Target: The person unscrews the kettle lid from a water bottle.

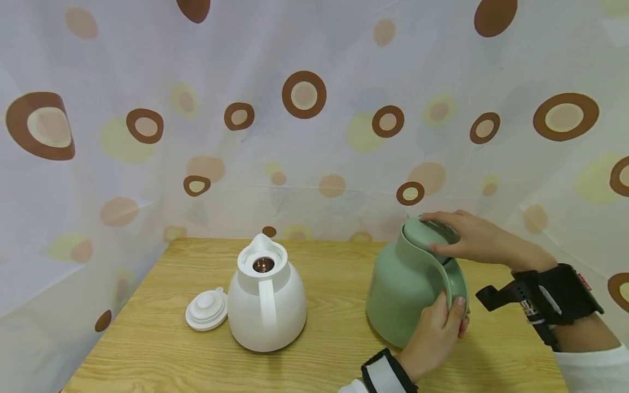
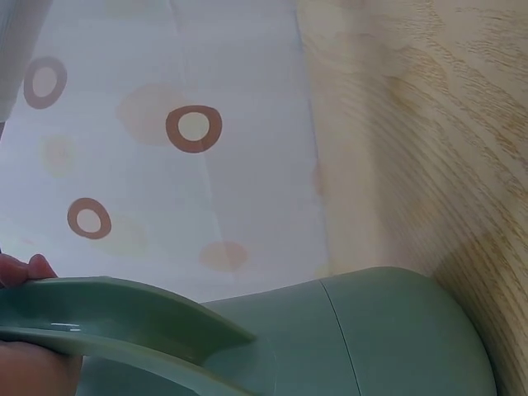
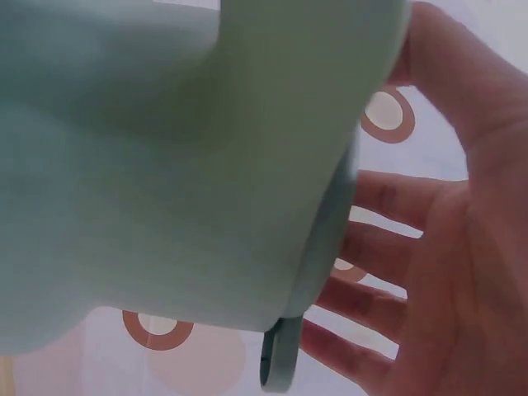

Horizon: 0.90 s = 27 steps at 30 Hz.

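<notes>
On the right side of the table stands a green thermos jug [image 1: 397, 295], slightly tilted in the head view. My left hand [image 1: 434, 335] grips its handle [image 2: 124, 318] low down, the thumb over the outer edge. At the top, my right hand [image 1: 474, 237] holds the green lid [image 1: 426, 236], thumb on the near side and fingers across the far side. The lid sits in the jug's mouth, one edge raised. From the right wrist view, a small green tab [image 3: 282, 355] sticks out by the rim, with the fingers [image 3: 363, 301] spread along the lid.
A white thermos jug [image 1: 267, 311] stands left of centre, its mouth uncovered and its handle toward me. Beside it on the left lies a round white lid [image 1: 207, 309]. The wooden table [image 1: 147, 338] ends at a spotted curtain [image 1: 334, 147] behind.
</notes>
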Available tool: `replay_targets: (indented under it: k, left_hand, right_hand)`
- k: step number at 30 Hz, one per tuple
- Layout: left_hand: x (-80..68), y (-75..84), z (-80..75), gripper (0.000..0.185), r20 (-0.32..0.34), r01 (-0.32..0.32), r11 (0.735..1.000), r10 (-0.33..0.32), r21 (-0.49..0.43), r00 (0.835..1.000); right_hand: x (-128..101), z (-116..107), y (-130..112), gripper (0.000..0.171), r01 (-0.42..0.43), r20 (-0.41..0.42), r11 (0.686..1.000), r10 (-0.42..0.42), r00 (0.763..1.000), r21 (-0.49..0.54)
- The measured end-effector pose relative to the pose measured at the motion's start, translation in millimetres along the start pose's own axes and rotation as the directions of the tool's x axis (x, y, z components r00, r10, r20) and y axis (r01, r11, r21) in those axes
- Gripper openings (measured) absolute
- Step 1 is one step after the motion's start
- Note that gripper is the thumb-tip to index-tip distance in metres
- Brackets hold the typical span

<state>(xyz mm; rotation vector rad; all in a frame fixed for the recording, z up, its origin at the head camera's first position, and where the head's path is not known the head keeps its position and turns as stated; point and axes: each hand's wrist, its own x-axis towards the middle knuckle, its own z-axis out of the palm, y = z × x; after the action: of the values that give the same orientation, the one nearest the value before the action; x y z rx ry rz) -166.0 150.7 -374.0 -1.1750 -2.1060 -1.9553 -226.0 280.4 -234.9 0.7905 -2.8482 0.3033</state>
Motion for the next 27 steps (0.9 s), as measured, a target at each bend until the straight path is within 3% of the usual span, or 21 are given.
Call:
replay_targets:
  k: [9,21,27]
  left_hand:
    - [2.3,0.8,-0.8,0.026,0.002,0.011,1.0,-0.012,0.002,1.0]
    - [0.4,-0.8,-0.6,0.026,0.006,0.007,1.0,-0.007,-0.007,1.0]
    - [0.3,-1.9,-0.7,0.025,0.004,0.001,1.0,-0.002,0.011,1.0]
  right_hand:
    - [2,5,-12,0.062,-0.079,-0.107,0.988,0.066,0.992,-0.13]
    - [-2,9,-3,0.052,0.058,-0.121,0.996,-0.066,0.99,-0.062]
    - [0,12,-5,0.06,-0.026,-0.178,0.991,0.003,0.984,-0.128]
